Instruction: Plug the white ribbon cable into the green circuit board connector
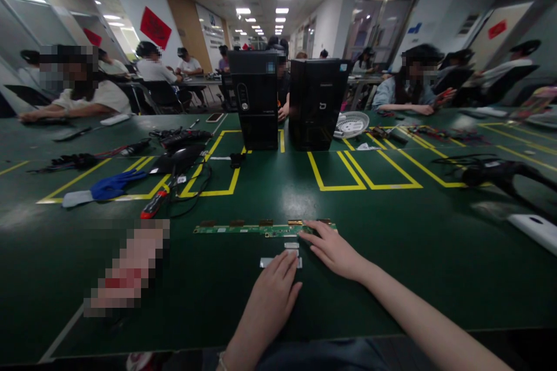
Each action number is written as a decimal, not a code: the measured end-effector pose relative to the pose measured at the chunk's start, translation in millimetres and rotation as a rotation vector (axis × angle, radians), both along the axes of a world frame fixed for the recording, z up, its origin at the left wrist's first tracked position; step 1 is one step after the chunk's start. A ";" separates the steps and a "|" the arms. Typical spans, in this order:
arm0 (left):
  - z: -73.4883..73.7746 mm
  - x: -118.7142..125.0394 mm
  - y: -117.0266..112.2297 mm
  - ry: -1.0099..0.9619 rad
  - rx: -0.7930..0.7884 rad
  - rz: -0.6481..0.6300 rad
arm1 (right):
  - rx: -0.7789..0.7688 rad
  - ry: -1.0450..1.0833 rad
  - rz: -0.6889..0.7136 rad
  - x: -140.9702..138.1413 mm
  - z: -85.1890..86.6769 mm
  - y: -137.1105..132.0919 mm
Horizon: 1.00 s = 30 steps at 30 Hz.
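Note:
A long, narrow green circuit board with brown-gold tabs along its far edge lies across the table in front of me. My right hand rests over its right part, fingers stretched and spread, the fingertips touching the board. Just on the near side of the board are small pale rectangular pieces and a silvery flat strip. My left hand lies over the strip with its fingers extended, the tips at the small pieces; it hides part of them. Neither hand appears wrapped around anything.
Two black computer towers stand at the middle back. To the left lie a red-and-black screwdriver-like tool, a blue glove and cables. A white basket and black cabling are on the right. Other people sit around.

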<state>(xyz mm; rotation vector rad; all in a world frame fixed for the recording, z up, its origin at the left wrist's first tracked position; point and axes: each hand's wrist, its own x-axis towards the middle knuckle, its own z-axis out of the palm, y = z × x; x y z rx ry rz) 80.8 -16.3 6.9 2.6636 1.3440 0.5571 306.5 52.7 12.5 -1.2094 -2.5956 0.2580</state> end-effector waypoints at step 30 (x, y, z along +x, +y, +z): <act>-8.4 3.8 9.2 0.069 0.042 0.022 | -0.073 0.015 0.107 10.7 0.1 9.1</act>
